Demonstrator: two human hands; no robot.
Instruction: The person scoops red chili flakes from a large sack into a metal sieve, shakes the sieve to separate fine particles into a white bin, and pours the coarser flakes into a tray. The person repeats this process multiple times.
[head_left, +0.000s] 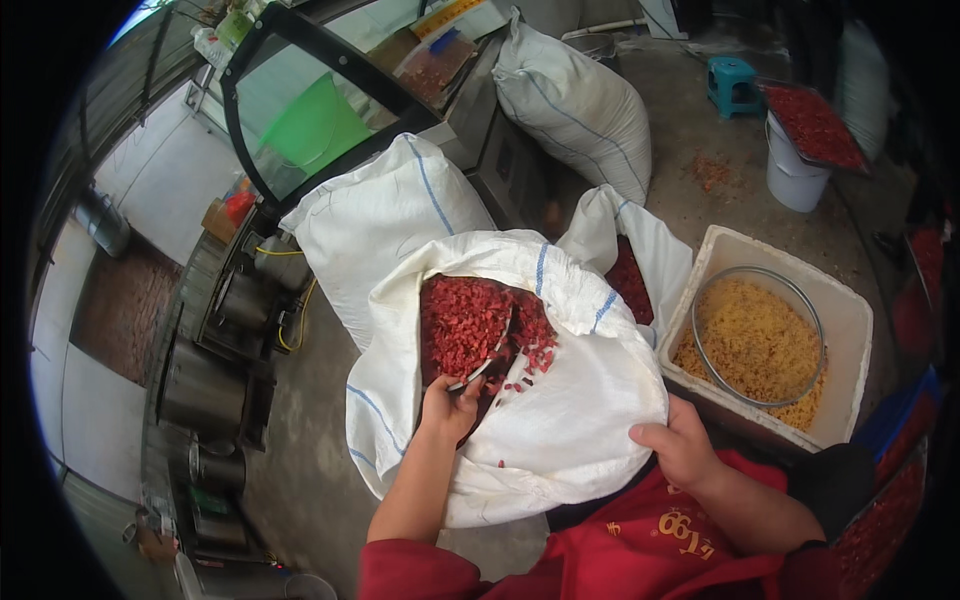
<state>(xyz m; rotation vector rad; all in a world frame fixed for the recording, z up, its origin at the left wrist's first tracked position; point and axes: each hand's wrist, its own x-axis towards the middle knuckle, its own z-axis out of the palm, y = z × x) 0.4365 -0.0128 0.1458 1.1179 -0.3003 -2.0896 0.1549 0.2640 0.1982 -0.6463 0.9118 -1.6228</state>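
An open white woven sack (577, 390) with blue stripes stands before me, holding dried red pieces (461, 319), perhaps chillies. My left hand (448, 409) grips the near rim of a metal scoop or bowl (491, 360) inside the sack's mouth. The vessel is tilted among the red pieces, and much of it is hidden by them. Several pieces lie scattered on the sack's inner face. At the right, my right hand (679, 442) pinches the sack's edge between thumb and fingers, holding the cloth spread out.
A foam box (862, 360) with a round sieve (817, 315) over yellow crumbs stands at the right. Other white sacks (390, 202) stand behind. A red-filled tray (814, 124) rests on a white bucket (795, 172); a blue stool (731, 82) stands nearby. Metal pots (202, 386) line the left.
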